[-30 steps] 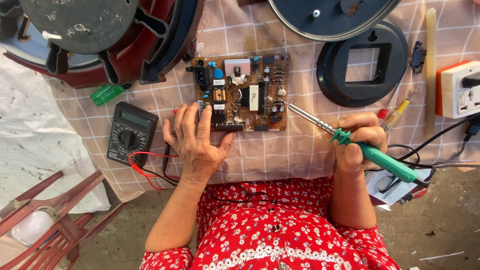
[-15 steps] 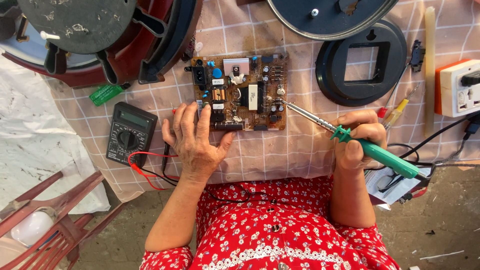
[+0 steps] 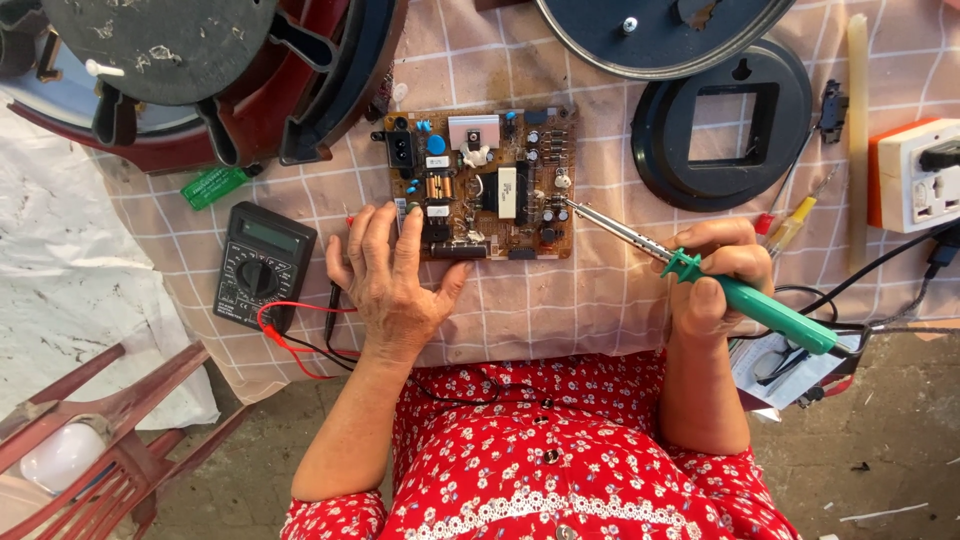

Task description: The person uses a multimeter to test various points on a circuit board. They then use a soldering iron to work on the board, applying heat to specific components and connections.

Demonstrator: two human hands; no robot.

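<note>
The left hand lies flat and open, fingers on the brown circuit board on the checked surface. The right hand holds a green soldering iron, tip at the board's right edge.

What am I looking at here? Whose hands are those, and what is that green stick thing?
The camera sits on a person's head and looks straight down, so you see their own two arms and red flowered top. The left hand rests flat on the table, its fingers touching the edge of a brown circuit board full of little electronic parts. The right hand holds a soldering iron with a green handle; its metal tip points at the board's right side. Beside the left hand lies a black meter with red and black wires. A checked cloth covers the table, and a white socket box sits at the far right.
</note>
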